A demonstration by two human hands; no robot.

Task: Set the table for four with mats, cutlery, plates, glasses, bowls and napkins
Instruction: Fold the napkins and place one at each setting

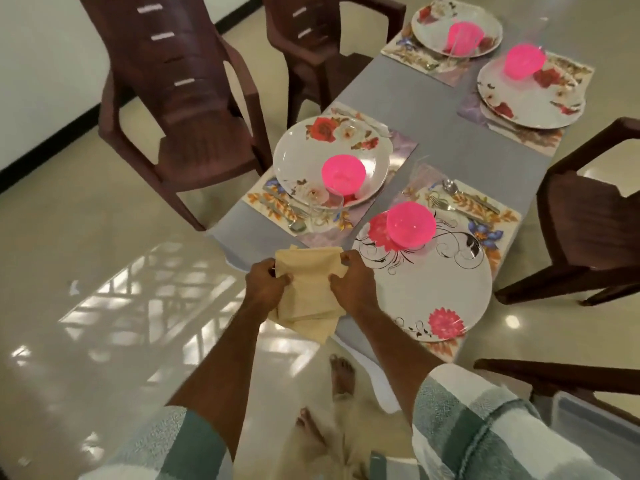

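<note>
Both hands hold a stack of pale yellow napkins (308,289) over the near end of the grey table (433,109). My left hand (266,284) grips the stack's left side and my right hand (351,284) pinches its right side. Four floral plates lie on floral mats, each with a pink bowl: near right plate (433,296) with bowl (411,224), near left plate (304,157) with bowl (343,174), far right plate (512,102) and far left plate (429,29). A spoon and fork (460,199) lie beside the near right plate. Clear glasses are faint and hard to make out.
Dark brown plastic chairs stand round the table: two on the left (180,109) (322,39), one on the right (595,216), another at the lower right (568,379). The glossy tiled floor (104,306) stretches to the left. My bare feet (341,374) are below the table's near edge.
</note>
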